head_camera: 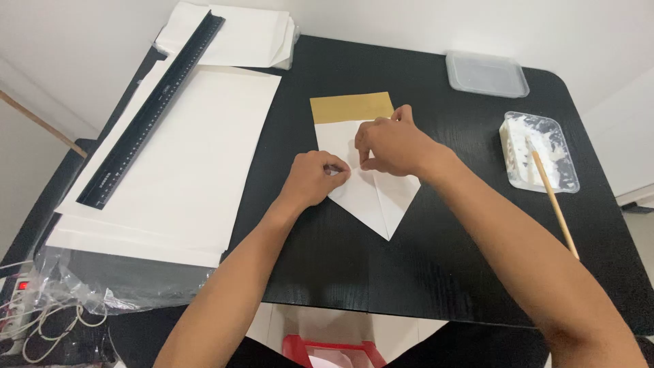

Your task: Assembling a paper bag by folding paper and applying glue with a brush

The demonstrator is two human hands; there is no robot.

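Note:
A sheet of paper [375, 197], gold on one face and white on the other, lies on the black table [477, 252]. Its near end is folded into a point aimed at me, and a gold strip [351, 108] shows at the far end. My left hand [312, 178] pinches a fold at the paper's left edge. My right hand [395, 144] presses down on the middle of the paper, fingertips meeting the left hand's near the centre crease.
A large stack of white sheets [197, 157] with a long black ruler [153, 109] lies at the left. A lidded clear container [486, 73] sits far right; nearer, an open tray of white paste [541, 150] holds a wooden stick [553, 204]. A red object [327, 349] is below the table's edge.

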